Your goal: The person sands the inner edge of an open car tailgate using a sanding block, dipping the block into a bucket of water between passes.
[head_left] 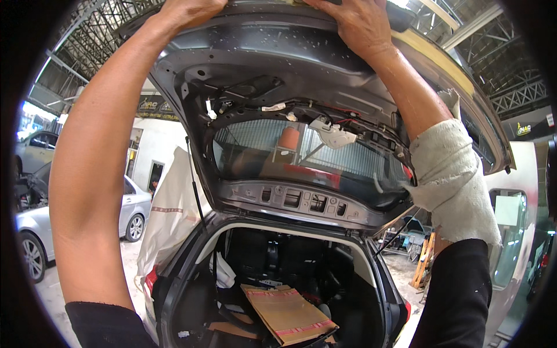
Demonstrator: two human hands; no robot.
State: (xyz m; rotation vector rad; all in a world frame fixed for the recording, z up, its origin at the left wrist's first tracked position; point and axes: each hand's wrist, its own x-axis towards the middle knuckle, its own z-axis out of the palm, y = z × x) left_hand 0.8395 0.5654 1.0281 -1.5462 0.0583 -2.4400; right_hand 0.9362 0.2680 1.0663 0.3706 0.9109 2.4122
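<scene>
The dark, white-speckled tailgate [336, 97] stands raised overhead.

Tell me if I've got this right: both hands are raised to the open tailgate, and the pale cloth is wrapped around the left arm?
Not quite: the head view shows the pale cloth wrapped around the right arm. The left hand and right hand are indeed raised to the open tailgate.
</scene>
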